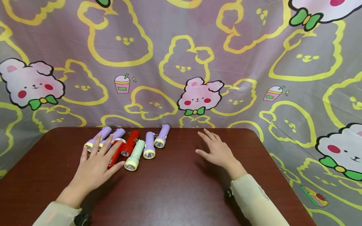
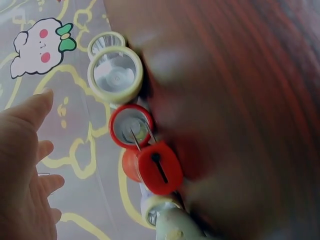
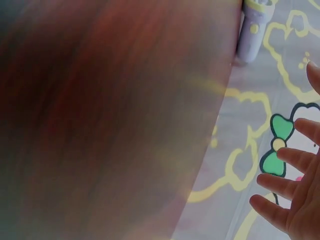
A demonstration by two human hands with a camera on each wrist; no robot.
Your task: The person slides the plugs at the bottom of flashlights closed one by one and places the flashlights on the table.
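My left hand [image 1: 94, 169], fingers spread and straight, hovers over the left part of a group of flashlights and overlaps some of them in the head view. Under its fingertips lie a red flashlight [image 1: 115, 153] and two purple flashlights [image 1: 103, 133], partly hidden. A second red flashlight [image 1: 131, 142] and a mint green flashlight [image 1: 135, 155] lie to the right of its fingers. In the left wrist view, two metal plug prongs stick out of a red flashlight end [image 2: 160, 167]. My right hand [image 1: 217, 150] is held over the table's right half, fingers extended, holding nothing.
Further right in the group lie a purple flashlight [image 1: 149, 144] and another purple flashlight [image 1: 162, 135] near the back edge. The brown wooden table [image 1: 175, 194] ends at a patterned cloth backdrop [image 1: 158, 78] that also runs along the right side.
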